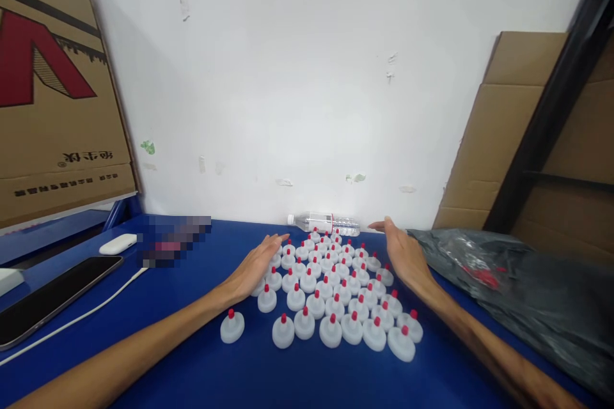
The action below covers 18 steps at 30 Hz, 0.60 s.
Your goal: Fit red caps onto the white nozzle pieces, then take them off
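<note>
I observe a cluster of white caps with red tips point(336, 287) standing upright and packed close together on the blue table point(192, 370), near its middle and just short of the back wall. One cap point(232, 326) stands slightly apart at the front left of the group. My left hand point(256, 266) lies flat against the left flank of the cluster, palm turned inward, fingers extended and held together, touching the outermost caps; it clasps nothing. My right hand point(403, 254) stands on edge along the right flank, fingers straight and together, likewise holding nothing; I cannot tell whether it touches the nearest caps or sits just beside them. Behind the cluster a clear plastic bottle point(326, 223) lies on its side against the white wall point(307, 77). To the right a dark plastic bag point(518, 281) rests on the table, with red items visible through it. To the left lie a dark tablet point(48, 297), a white cable point(96, 310) and a small white case point(118, 243). Cardboard boxes point(52, 96) stand at far left, flat cardboard point(508, 128) at right.
</note>
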Motion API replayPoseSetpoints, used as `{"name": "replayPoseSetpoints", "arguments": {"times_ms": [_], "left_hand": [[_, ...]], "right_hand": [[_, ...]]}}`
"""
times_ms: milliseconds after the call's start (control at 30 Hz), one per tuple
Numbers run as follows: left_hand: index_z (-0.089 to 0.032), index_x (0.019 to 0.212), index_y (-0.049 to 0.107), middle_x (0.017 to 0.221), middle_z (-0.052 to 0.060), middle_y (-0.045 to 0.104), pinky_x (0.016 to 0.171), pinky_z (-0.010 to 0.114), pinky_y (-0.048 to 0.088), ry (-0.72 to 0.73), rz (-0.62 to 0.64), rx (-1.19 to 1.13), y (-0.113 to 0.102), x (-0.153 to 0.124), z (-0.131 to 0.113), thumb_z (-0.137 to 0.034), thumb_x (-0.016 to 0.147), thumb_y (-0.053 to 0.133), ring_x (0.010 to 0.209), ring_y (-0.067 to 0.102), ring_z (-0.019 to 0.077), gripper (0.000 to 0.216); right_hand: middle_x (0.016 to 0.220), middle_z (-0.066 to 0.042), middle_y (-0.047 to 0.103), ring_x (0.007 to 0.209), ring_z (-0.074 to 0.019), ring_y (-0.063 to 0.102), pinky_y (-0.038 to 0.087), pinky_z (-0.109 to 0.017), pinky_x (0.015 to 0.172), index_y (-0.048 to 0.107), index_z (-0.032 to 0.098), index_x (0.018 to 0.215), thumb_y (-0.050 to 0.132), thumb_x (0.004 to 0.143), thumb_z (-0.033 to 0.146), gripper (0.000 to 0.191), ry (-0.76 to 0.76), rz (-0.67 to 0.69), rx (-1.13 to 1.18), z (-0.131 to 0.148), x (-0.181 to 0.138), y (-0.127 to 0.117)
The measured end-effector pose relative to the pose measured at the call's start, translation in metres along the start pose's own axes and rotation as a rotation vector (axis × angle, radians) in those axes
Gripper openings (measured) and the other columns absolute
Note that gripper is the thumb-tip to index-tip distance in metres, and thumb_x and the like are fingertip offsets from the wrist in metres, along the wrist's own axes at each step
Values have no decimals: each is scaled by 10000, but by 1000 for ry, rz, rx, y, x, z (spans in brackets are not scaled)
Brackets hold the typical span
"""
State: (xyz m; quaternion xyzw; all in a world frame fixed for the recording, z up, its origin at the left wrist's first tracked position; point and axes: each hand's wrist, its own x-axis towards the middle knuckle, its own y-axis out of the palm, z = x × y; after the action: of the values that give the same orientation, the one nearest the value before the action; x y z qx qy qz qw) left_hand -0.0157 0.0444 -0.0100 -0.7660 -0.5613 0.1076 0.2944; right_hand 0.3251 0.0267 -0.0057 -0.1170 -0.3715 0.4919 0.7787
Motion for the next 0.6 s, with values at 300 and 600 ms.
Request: {"name": "replayPoseSetpoints", "arguments": {"times_ms": [300, 600], "left_hand": [[-284, 1575, 415, 1661, 8, 354, 1287, 525, 163, 57, 140, -76, -3, 0, -2, -712, 1008, 257, 1555, 274, 306, 727], [-340, 1574, 401, 1666, -44, 334, 1300, 493, 145, 100, 232, -146, -4, -3, -1, -675, 1032, 308, 1565, 251, 276, 644]], "right_hand": [[1558, -57, 515, 1499, -315, 379, 256, -539, 1227, 540, 321, 1485, 202, 920, 866, 855, 158, 293, 231, -10, -5, 31], [1571, -67, 500, 1505, -302, 363, 242, -509, 1235, 557, 309, 1468, 264, 899, 885, 861, 187, 354, 392, -7, -6, 34]]}}
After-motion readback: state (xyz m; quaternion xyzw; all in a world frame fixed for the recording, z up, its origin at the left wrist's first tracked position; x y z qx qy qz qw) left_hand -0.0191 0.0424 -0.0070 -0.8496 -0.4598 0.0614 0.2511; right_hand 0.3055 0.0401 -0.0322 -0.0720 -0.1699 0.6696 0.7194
